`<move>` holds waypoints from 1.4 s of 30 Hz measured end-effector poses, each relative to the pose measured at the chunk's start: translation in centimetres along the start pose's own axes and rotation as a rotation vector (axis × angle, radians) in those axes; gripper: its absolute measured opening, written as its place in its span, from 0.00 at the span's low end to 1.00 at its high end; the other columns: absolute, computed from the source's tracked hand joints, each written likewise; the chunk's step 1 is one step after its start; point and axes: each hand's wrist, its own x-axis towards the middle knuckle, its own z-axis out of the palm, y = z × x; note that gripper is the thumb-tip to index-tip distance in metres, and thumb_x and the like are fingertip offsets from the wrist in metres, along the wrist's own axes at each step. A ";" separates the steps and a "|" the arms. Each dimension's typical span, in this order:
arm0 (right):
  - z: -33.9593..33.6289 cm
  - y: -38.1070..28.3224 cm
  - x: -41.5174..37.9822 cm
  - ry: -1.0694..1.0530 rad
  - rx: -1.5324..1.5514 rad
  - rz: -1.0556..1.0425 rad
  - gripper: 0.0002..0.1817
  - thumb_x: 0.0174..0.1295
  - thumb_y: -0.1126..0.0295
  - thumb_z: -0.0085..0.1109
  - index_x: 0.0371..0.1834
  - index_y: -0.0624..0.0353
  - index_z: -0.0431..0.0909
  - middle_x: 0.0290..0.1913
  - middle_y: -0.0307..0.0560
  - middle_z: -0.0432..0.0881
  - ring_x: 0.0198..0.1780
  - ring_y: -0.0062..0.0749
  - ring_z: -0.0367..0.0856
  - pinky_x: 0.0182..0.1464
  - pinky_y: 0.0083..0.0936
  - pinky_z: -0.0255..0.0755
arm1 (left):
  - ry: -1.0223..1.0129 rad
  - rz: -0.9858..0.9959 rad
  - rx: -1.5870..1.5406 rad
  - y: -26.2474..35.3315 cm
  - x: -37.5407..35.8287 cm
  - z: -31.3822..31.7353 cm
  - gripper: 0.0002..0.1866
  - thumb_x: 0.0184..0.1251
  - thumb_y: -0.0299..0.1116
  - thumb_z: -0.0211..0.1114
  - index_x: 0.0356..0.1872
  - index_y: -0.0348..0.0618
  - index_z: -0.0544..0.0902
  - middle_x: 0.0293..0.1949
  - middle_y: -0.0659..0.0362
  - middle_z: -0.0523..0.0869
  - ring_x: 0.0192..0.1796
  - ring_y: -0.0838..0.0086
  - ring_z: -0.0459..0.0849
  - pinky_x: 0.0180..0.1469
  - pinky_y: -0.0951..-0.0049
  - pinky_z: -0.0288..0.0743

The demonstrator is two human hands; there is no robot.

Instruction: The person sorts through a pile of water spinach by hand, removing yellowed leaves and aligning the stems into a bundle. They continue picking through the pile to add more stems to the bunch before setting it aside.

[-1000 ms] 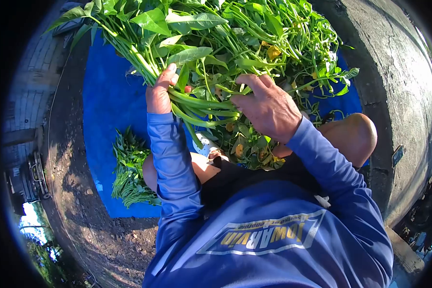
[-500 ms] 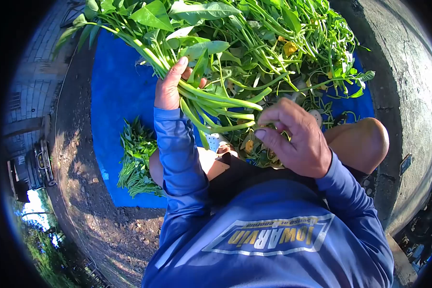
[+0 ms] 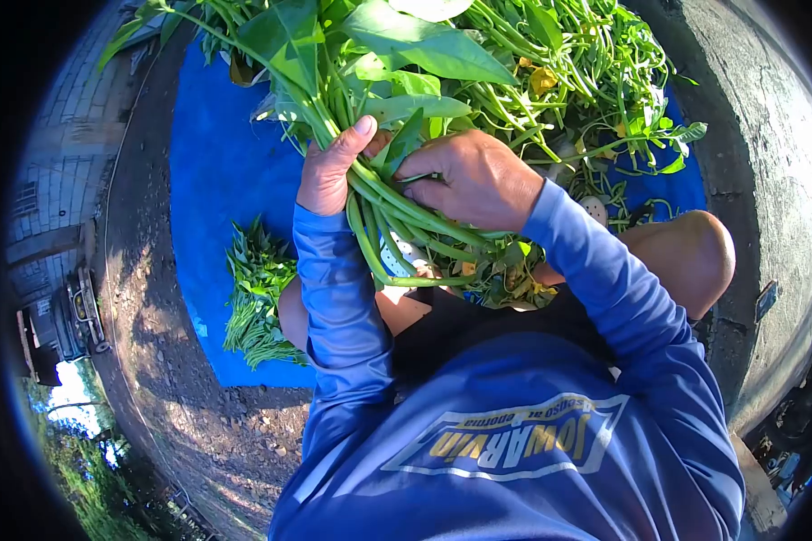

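My left hand (image 3: 336,167) is closed around a bunch of green leafy stems (image 3: 406,212), its thumb on top. The leaves spread away above the hand and the cut stem ends hang toward my lap. My right hand (image 3: 469,180) is at the bunch, just right of the left one, with fingers pinched at a leaf (image 3: 404,144) on the stems. A large heap of the same greens (image 3: 595,72) lies beyond my hands on a blue sheet (image 3: 216,162).
A smaller pile of greens (image 3: 262,293) lies on the sheet left of my knee. White perforated footwear (image 3: 397,254) shows between my legs. A concrete edge (image 3: 758,180) runs along the right. A parked vehicle (image 3: 63,316) stands far left.
My right hand has moved up and left from above my lap to the bunch and closed on a leaf there. The bunch has tilted slightly, its stem ends lower.
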 end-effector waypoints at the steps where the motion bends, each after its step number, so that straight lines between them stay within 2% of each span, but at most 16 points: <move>1: 0.0 -0.2 -0.4 0.032 0.015 -0.024 0.11 0.64 0.66 0.63 0.47 0.52 0.91 0.38 0.56 0.88 0.42 0.55 0.88 0.48 0.49 0.81 | 0.049 0.012 0.009 0.2 -0.2 0.6 0.19 0.71 0.30 0.74 0.60 0.39 0.83 0.47 0.56 0.90 0.41 0.73 0.88 0.44 0.69 0.86; 10: -0.1 -2.9 -4.5 0.122 -0.063 0.004 0.10 0.58 0.77 0.67 0.42 0.59 0.91 0.50 0.51 0.83 0.45 0.45 0.87 0.49 0.37 0.82 | 0.211 -0.057 0.241 -0.7 0.8 -1.5 0.13 0.69 0.35 0.77 0.47 0.40 0.85 0.29 0.62 0.84 0.25 0.77 0.84 0.30 0.67 0.87; 16: -1.6 2.6 -8.4 0.515 0.568 0.459 0.10 0.67 0.66 0.71 0.43 0.60 0.91 0.52 0.45 0.83 0.44 0.26 0.86 0.50 0.27 0.79 | 0.380 -0.013 0.289 1.5 0.4 -1.7 0.12 0.67 0.37 0.79 0.37 0.38 0.88 0.23 0.63 0.82 0.20 0.78 0.80 0.25 0.72 0.82; 17: -2.4 5.2 -9.8 0.415 0.496 0.679 0.13 0.64 0.64 0.74 0.44 0.64 0.90 0.58 0.50 0.84 0.48 0.32 0.88 0.53 0.31 0.80 | 0.398 -0.013 0.330 1.5 0.3 -2.2 0.13 0.65 0.38 0.80 0.37 0.37 0.90 0.25 0.61 0.85 0.21 0.77 0.81 0.24 0.74 0.80; 18: -3.7 5.9 -10.1 0.087 -0.122 0.767 0.20 0.62 0.64 0.74 0.54 0.65 0.88 0.63 0.58 0.84 0.62 0.49 0.85 0.62 0.40 0.79 | 0.487 0.006 0.483 1.3 0.4 -2.6 0.14 0.64 0.38 0.81 0.40 0.36 0.91 0.28 0.60 0.88 0.23 0.77 0.83 0.24 0.74 0.78; 19: -2.7 4.4 -10.3 0.094 -0.535 0.778 0.24 0.61 0.65 0.73 0.59 0.63 0.85 0.66 0.62 0.82 0.67 0.57 0.80 0.67 0.44 0.76 | 0.404 0.194 0.638 0.3 1.0 -4.4 0.14 0.63 0.37 0.81 0.41 0.36 0.91 0.29 0.60 0.89 0.25 0.78 0.84 0.25 0.73 0.78; 21: -1.4 7.6 -12.1 0.267 -0.732 0.454 0.32 0.61 0.67 0.71 0.71 0.61 0.78 0.68 0.70 0.79 0.78 0.72 0.65 0.74 0.53 0.69 | 0.448 0.323 0.725 0.0 1.1 -3.5 0.12 0.64 0.34 0.79 0.42 0.35 0.92 0.33 0.60 0.91 0.30 0.80 0.85 0.31 0.74 0.77; 25: -1.4 -3.6 -3.1 0.684 -0.172 0.170 0.28 0.72 0.67 0.67 0.73 0.63 0.76 0.75 0.63 0.74 0.75 0.54 0.76 0.72 0.42 0.73 | 0.572 0.155 0.849 -1.1 1.1 -1.0 0.16 0.60 0.34 0.77 0.44 0.32 0.88 0.36 0.49 0.94 0.37 0.66 0.93 0.43 0.66 0.83; 29: -0.8 -3.2 6.2 0.918 0.091 -0.022 0.44 0.79 0.49 0.54 0.86 0.69 0.51 0.86 0.74 0.47 0.87 0.64 0.45 0.85 0.48 0.47 | 0.391 0.315 0.930 -2.2 0.6 0.6 0.21 0.58 0.33 0.81 0.48 0.31 0.86 0.40 0.52 0.94 0.38 0.72 0.91 0.44 0.66 0.84; 31: -0.8 -1.0 10.6 1.032 0.242 -0.012 0.40 0.82 0.53 0.49 0.86 0.67 0.51 0.85 0.69 0.54 0.86 0.60 0.52 0.85 0.41 0.49 | 0.267 0.194 0.766 -0.4 -1.4 2.9 0.23 0.56 0.32 0.84 0.50 0.34 0.85 0.40 0.55 0.94 0.38 0.75 0.89 0.45 0.69 0.83; 32: -1.0 -2.2 11.6 0.914 0.775 -0.151 0.35 0.84 0.53 0.45 0.83 0.69 0.59 0.83 0.61 0.63 0.85 0.47 0.57 0.85 0.33 0.48 | 0.122 0.142 0.518 0.1 -2.1 3.3 0.22 0.58 0.31 0.84 0.51 0.34 0.86 0.41 0.59 0.92 0.39 0.77 0.88 0.46 0.72 0.83; 34: 2.2 3.0 14.1 0.810 0.681 -0.075 0.30 0.84 0.53 0.43 0.78 0.65 0.68 0.78 0.52 0.71 0.77 0.37 0.68 0.80 0.33 0.57 | 0.008 0.114 0.387 0.8 -2.9 2.6 0.20 0.62 0.32 0.83 0.51 0.35 0.86 0.42 0.61 0.91 0.40 0.79 0.86 0.46 0.75 0.82; 36: 6.1 3.2 16.3 0.736 1.154 0.081 0.32 0.85 0.49 0.41 0.77 0.65 0.72 0.78 0.53 0.73 0.78 0.35 0.69 0.79 0.31 0.59 | 0.067 -0.038 0.339 1.9 -3.6 2.4 0.17 0.66 0.33 0.81 0.50 0.38 0.86 0.40 0.63 0.89 0.38 0.81 0.84 0.42 0.77 0.80; 39: 7.4 3.2 17.6 0.507 1.009 0.241 0.34 0.83 0.46 0.44 0.78 0.64 0.71 0.76 0.54 0.76 0.76 0.36 0.73 0.79 0.31 0.60 | 0.208 -0.061 0.413 0.3 -2.5 -1.6 0.16 0.68 0.33 0.79 0.51 0.38 0.87 0.40 0.62 0.89 0.37 0.82 0.83 0.40 0.77 0.79; 40: 6.6 2.5 17.4 0.394 0.894 0.269 0.35 0.82 0.45 0.46 0.79 0.64 0.70 0.76 0.54 0.77 0.76 0.38 0.73 0.79 0.31 0.60 | 0.278 0.105 0.412 -0.4 -2.2 -1.5 0.15 0.66 0.41 0.80 0.41 0.39 0.89 0.26 0.62 0.87 0.22 0.78 0.81 0.24 0.75 0.75; 42: 7.1 5.2 17.5 0.527 0.631 0.144 0.39 0.77 0.44 0.56 0.77 0.66 0.71 0.72 0.63 0.79 0.75 0.48 0.75 0.77 0.34 0.66 | 0.405 0.108 0.425 0.2 -2.1 -2.6 0.16 0.66 0.42 0.80 0.38 0.37 0.91 0.26 0.59 0.87 0.22 0.76 0.82 0.24 0.73 0.76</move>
